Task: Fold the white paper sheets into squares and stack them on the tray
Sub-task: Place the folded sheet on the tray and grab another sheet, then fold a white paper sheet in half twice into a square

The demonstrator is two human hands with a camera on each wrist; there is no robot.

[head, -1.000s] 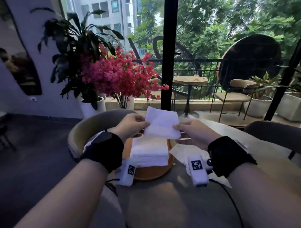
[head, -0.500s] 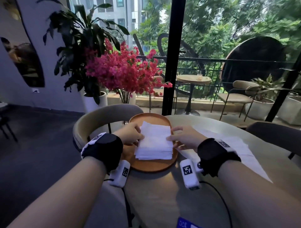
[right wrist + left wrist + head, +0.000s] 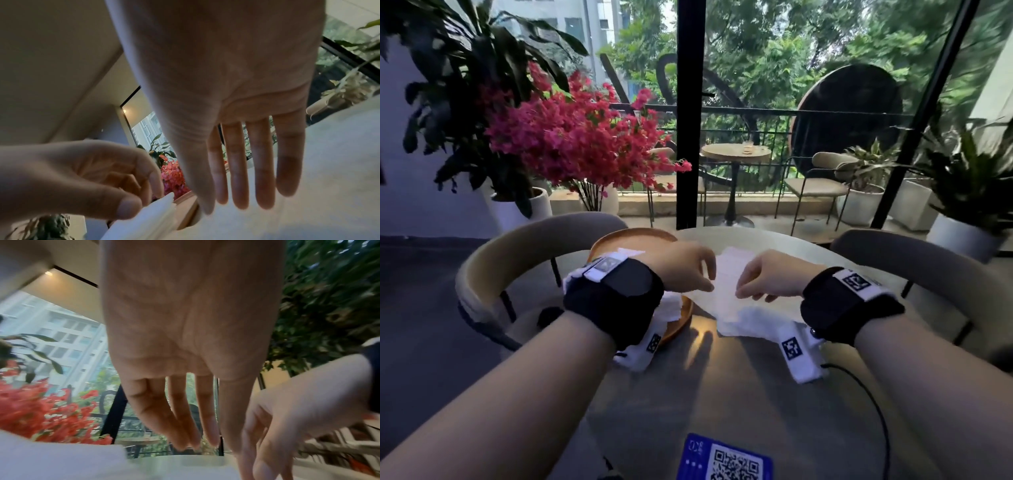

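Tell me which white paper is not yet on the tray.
The flat sheet lying on the table right of the wooden tray, under both hands. The folded stack sits on the tray.

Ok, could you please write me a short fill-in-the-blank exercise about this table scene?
The folded stack lies on the wooden ____. The unfolded sheet lies on the table, to the stack's ____. The blue card shows a ____ code.
Missing words: tray; right; QR.
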